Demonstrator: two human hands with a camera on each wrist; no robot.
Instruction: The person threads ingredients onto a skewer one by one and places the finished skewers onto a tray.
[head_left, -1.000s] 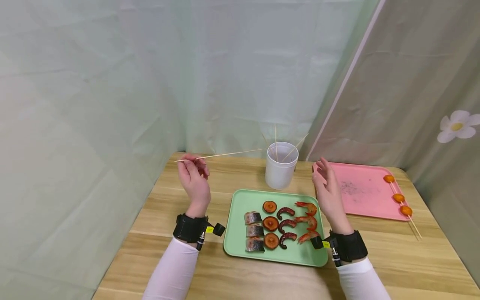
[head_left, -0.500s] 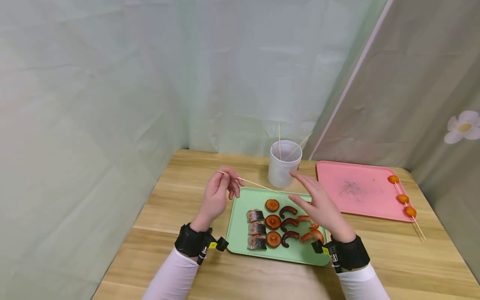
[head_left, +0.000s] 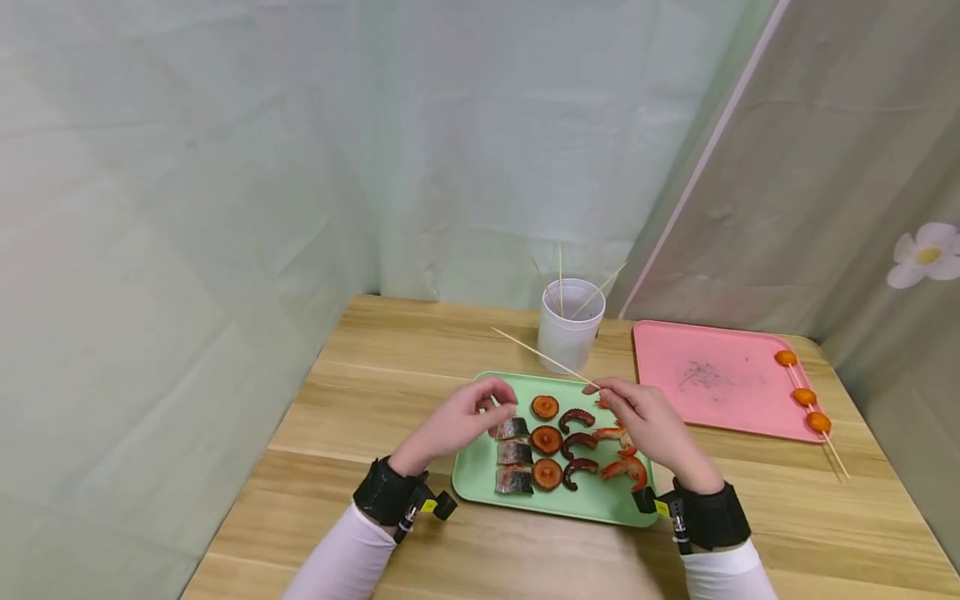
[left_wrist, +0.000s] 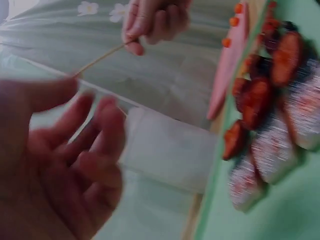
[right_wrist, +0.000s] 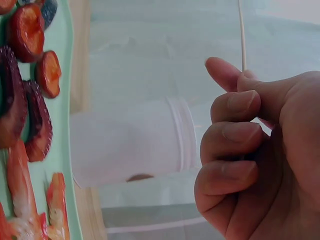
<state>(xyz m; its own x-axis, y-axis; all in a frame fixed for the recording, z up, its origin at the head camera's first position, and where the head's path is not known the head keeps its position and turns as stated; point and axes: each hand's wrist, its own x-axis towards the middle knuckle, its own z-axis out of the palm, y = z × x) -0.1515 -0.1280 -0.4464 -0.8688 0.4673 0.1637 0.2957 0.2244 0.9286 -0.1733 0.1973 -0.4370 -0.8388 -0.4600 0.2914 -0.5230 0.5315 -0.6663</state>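
Note:
My right hand [head_left: 654, 423] pinches a thin bamboo skewer [head_left: 542, 356] at one end between thumb and fingertip, its other fingers curled in the right wrist view. The skewer's bare length points up and left over the back of the green tray [head_left: 480, 492]. My left hand [head_left: 467, 418] hovers at the tray's left side with loosely bent fingers and nothing in them, overlapping the rear fish piece. On the tray lie fish pieces [head_left: 514, 453], mushroom caps [head_left: 546, 441], curled octopus tentacles [head_left: 581, 443] and shrimp [head_left: 628, 472]; my right hand partly hides the shrimp.
Behind the green tray stands a white tub [head_left: 567, 342] with several skewers in it. A pink tray [head_left: 720, 412] sits at the right, with a skewer of orange balls [head_left: 803, 399] across its right edge. Curtains hang along the table's back and sides.
The skewer has passed from my left hand to my right. Both hands came in over the green tray, and the left let go; the skewer now slants up to the left.

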